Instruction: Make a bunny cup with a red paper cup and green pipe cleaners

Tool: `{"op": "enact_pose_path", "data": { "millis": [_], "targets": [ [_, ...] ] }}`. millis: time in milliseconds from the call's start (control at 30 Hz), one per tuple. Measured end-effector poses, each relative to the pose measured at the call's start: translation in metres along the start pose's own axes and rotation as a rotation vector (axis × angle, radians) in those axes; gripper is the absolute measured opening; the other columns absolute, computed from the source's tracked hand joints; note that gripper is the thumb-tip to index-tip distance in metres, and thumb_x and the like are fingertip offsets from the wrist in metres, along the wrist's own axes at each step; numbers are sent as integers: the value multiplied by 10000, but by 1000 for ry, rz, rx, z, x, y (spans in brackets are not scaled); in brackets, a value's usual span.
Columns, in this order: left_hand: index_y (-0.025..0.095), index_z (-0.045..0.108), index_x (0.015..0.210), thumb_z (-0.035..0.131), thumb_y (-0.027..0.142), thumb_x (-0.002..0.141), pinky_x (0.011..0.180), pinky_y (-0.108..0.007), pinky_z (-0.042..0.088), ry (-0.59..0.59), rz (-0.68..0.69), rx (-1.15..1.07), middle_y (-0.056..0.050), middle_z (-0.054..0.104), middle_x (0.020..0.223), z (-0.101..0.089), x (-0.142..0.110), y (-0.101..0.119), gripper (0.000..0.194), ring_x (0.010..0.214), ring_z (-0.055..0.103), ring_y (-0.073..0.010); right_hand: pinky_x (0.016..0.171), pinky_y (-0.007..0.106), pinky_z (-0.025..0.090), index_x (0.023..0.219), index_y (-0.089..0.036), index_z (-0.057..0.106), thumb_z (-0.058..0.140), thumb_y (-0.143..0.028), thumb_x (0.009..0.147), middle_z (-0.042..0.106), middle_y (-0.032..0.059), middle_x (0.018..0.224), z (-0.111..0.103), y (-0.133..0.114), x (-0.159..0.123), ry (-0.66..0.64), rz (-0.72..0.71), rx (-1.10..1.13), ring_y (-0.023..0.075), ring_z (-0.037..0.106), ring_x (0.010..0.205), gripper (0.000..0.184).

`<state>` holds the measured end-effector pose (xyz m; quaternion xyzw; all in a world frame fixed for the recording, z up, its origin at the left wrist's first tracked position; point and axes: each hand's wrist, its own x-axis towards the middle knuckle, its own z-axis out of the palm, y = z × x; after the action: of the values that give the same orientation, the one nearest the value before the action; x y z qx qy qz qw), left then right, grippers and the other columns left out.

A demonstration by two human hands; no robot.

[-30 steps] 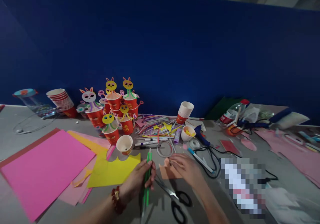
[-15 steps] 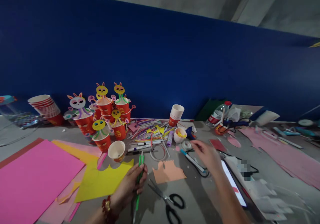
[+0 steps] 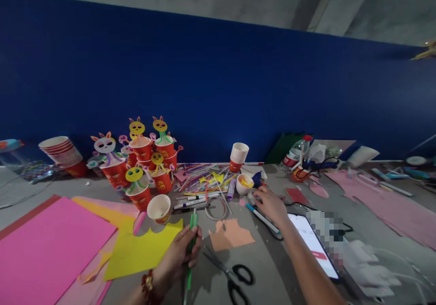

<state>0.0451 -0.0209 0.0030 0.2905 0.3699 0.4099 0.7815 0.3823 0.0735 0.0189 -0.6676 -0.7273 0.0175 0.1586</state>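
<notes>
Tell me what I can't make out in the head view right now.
In the head view:
What, if anything, the right hand holds: hidden under the hand itself.
Middle of the green strips: covered by the left hand.
Phone writing: too small.
Clear jar: cut off by the left edge.

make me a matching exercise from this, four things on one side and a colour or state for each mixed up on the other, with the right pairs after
Things
1. left hand
2. scissors
3. phone
4. peach paper

Colour or state
A. lit up, facing upward
B. flat, its far edge cut unevenly
C. closed around green strips
D. black-handled, not held

Right pairs: 1-C, 2-D, 3-A, 4-B
</notes>
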Motion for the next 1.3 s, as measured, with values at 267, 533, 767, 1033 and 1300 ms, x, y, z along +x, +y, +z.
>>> {"op": "enact_pose_path", "data": {
  "millis": [267, 533, 767, 1033, 1300],
  "targets": [
    [175, 574, 847, 631, 571, 838, 351, -155, 304, -43, 49, 142, 63, 503, 539, 4, -5, 0, 401, 374, 302, -45, 619, 285, 497, 859, -208, 674, 596, -465, 863, 651, 67, 1009, -43, -10, -47, 21, -2, 341, 180, 627, 699, 268],
    [150, 596, 882, 567, 499, 909, 387, -177, 374, -65, 197, 172, -8, 623, 677, 22, -29, 30, 351, 382, 306, -29, 728, 282, 532, 789, -204, 658, 655, -447, 856, 632, 85, 930, -62, -113, -87, -137, -150, 955, 222, 615, 870, 252],
    [146, 656, 1078, 547, 467, 933, 458, -226, 482, -152, 276, 313, -9, 567, 735, 31, -51, 53, 368, 427, 381, -50, 872, 336, 514, 836, -220, 695, 650, -460, 874, 676, 85, 971, -41, -150, -90, -251, -255, 1226, 251, 631, 978, 247],
    [149, 674, 967, 507, 489, 948, 422, -199, 449, -143, 279, 449, 65, 398, 538, 25, -42, 45, 378, 386, 342, -62, 763, 296, 558, 928, -204, 696, 664, -409, 874, 699, 83, 950, -39, -157, -95, -182, -221, 1145, 210, 669, 846, 214],
    [146, 689, 945, 492, 459, 960, 404, -177, 411, -155, 309, 555, -49, 582, 881, 28, -45, 51, 370, 425, 405, -28, 834, 329, 563, 1115, -265, 715, 585, -250, 941, 775, 65, 1044, -57, -145, -93, -98, -400, 747, 230, 729, 945, 218]
  ]
}}
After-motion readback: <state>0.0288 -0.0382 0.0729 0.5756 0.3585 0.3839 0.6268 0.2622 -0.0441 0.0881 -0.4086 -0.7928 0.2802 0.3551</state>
